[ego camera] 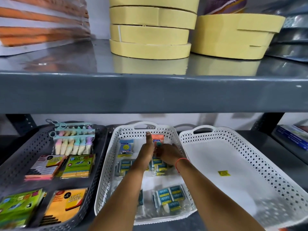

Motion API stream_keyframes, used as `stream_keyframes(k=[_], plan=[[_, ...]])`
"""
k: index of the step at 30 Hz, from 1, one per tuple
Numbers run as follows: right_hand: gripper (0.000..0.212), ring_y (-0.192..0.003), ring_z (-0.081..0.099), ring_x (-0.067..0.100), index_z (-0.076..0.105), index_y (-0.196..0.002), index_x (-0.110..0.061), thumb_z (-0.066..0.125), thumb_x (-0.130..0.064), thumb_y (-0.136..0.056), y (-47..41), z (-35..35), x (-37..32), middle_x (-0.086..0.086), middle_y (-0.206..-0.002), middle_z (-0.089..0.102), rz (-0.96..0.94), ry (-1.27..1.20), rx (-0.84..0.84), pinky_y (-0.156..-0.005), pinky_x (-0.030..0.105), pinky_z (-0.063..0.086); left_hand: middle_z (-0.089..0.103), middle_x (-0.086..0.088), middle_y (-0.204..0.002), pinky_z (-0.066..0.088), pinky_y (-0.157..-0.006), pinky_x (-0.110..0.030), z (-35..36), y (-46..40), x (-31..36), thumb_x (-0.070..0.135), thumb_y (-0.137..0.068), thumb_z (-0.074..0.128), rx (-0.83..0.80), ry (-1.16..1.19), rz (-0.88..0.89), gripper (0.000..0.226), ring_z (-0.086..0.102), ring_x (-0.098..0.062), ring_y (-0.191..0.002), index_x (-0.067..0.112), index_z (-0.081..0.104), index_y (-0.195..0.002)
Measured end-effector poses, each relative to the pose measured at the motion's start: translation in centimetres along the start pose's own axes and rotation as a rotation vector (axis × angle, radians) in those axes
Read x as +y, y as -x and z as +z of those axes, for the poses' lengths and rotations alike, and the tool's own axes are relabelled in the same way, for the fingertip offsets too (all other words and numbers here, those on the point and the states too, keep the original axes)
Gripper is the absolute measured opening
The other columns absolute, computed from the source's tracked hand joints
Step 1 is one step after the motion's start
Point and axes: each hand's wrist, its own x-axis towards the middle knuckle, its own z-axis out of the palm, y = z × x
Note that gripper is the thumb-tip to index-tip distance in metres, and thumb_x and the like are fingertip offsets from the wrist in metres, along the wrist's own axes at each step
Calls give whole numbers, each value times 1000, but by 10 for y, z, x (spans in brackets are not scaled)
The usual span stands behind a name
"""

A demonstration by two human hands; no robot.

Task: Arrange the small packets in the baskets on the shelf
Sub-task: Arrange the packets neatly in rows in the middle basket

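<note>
Right basket bare but for a yellow sticker — wide open. Mid basket crowded w/ packets and both arms; free floor only at far left corner. Grey basket packed full. Upper shelf overhangs — low headroom.

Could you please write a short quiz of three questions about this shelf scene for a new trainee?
1. True or false: the right white basket holds many packets.
2. Which basket are both hands in? A) grey basket B) middle white basket C) right white basket
3. Fill in: the right hand holds an ______ packet at the back of the basket.

Key: 1. False; only a yellow sticker shows inside. 2. B; the left hand is there too. 3. orange.
</note>
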Motion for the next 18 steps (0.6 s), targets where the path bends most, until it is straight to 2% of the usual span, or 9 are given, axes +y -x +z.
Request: stream_keyframes(k=[4, 6, 8, 9, 11, 13, 16, 17, 18], plan=[[35, -116, 59, 24, 64, -113, -14, 35, -26, -96, 0, 1, -2, 12, -117, 69, 10, 4, 20, -114, 44, 24, 35, -17, -149, 22, -113, -34, -1, -4, -1, 54, -96, 3, -15, 2, -29, 77, 32, -27, -138, 1, 33, -141], [32, -104, 64, 24, 66, -104, -13, 37, -24, -95, -1, 0, -3, 12, -108, 72, 5, -47, 98, -107, 41, 35, 33, -17, -150, 20, -114, -34, -2, -3, -1, 54, -96, 4, -9, 13, -11, 76, 31, -28, -139, 1, 32, -142], [30, -87, 67, 22, 70, -91, -11, 42, -22, -93, 1, -1, -6, 10, -101, 74, 30, -201, 184, -92, 33, 50, 30, -22, -150, 19, -115, -36, -7, -1, -2, 51, -97, 5, 20, 29, 24, 75, 30, -32, -139, -4, 32, -141], [30, -85, 67, 21, 72, -88, -10, 44, -20, -92, 3, -2, -8, 10, -100, 75, 44, -287, 224, -90, 33, 52, 29, -24, -149, 19, -115, -38, -12, 1, -2, 51, -97, 5, 46, 24, 41, 77, 30, -34, -138, -7, 31, -140], [31, -94, 67, 27, 71, -93, -3, 42, -13, -91, 8, -2, -16, 15, -105, 73, 60, -361, 273, -89, 31, 52, 31, -23, -149, 20, -115, -39, -25, 1, -3, 53, -96, 4, 100, 9, 55, 78, 32, -33, -138, -5, 34, -139], [35, -103, 64, 29, 67, -99, 2, 35, -9, -93, 16, 1, -30, 18, -114, 68, 56, -360, 226, -85, 29, 49, 36, -23, -147, 25, -111, -37, -40, 3, -9, 54, -95, 6, 145, 6, 44, 78, 36, -32, -135, -3, 36, -139], [36, -110, 60, 31, 65, -105, 8, 37, -12, -95, 27, 13, -55, 22, -118, 64, 46, -452, 53, -90, 33, 45, 47, -30, -136, 33, -102, -33, -58, 13, -20, 52, -96, 8, 209, -43, 18, 78, 46, -35, -125, -6, 46, -132], [35, -103, 61, 31, 66, -98, 8, 40, -15, -95, 29, 19, -62, 23, -109, 66, 47, -509, 4, -83, 32, 44, 48, -27, -137, 33, -104, -34, -63, 19, -23, 52, -96, 8, 220, -75, -1, 76, 46, -33, -126, -1, 48, -132], [32, -88, 61, 28, 65, -84, 4, 43, -17, -95, 31, 25, -67, 20, -93, 65, 72, -583, -26, -73, 31, 40, 45, -25, -141, 32, -106, -34, -66, 24, -26, 52, -97, 7, 224, -105, -20, 73, 44, -31, -129, 3, 46, -135]])
